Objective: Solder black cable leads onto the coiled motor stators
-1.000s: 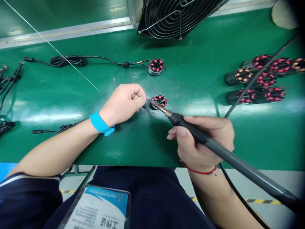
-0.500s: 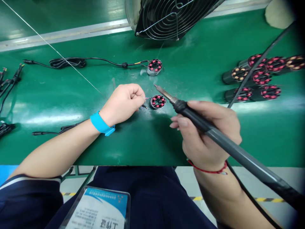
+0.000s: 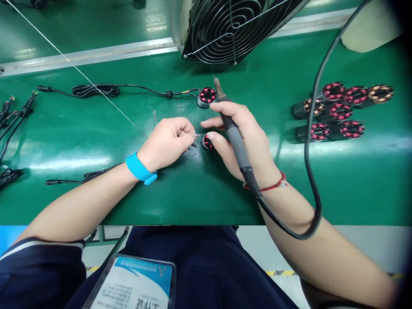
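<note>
My left hand (image 3: 170, 143) is closed in a pinch beside a small motor stator (image 3: 206, 142) with red windings. Thin wires and a dark cable end (image 3: 195, 146) stick out past its fingertips. A soldering iron (image 3: 237, 143) lies across my right hand (image 3: 257, 143), held against the palm with its tip pointing away from me. The thumb of that hand covers part of the stator, and its index and middle fingers reach out above it. Behind them stands a second stator (image 3: 206, 96), joined to a black cable (image 3: 141, 87).
Several more stators (image 3: 340, 112) stand grouped at the right. A fan (image 3: 231, 34) sits at the back. Loose black cables (image 3: 19, 113) lie at the far left. A thin solder-like strand (image 3: 77, 68) slants down from the upper left. The iron's cord (image 3: 307, 150) loops over my right forearm.
My right hand has moved left to the near stator. The iron has turned in it, its tip now pointing toward the fan. My left hand keeps its pinch almost in place.
</note>
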A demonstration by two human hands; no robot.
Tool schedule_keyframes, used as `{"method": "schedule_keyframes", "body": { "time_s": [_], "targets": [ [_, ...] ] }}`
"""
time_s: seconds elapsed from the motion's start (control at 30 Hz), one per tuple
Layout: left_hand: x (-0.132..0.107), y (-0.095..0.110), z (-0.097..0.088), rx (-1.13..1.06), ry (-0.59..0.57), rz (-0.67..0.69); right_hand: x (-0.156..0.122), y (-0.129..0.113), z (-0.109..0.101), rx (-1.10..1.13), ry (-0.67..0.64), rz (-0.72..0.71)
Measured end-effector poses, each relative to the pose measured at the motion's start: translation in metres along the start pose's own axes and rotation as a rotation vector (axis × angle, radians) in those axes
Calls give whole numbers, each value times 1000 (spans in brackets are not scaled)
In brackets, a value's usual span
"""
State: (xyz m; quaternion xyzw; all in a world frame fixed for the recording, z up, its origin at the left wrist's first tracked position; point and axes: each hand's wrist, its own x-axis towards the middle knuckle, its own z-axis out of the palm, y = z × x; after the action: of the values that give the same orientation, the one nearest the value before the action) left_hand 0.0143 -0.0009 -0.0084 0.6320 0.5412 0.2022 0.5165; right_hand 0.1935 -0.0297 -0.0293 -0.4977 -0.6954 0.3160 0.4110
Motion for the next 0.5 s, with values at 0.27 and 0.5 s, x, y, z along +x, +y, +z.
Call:
{"method": "schedule_keyframes", "body": {
  "time_s": [0.27,0.5],
  "targets": [
    [0,-1,-1,70,-2,39,-2,13,12,-32,-46,-117],
    [1,-6,-1,-32,8,85,-8,10,15,-128,64,-122]
  ]
}}
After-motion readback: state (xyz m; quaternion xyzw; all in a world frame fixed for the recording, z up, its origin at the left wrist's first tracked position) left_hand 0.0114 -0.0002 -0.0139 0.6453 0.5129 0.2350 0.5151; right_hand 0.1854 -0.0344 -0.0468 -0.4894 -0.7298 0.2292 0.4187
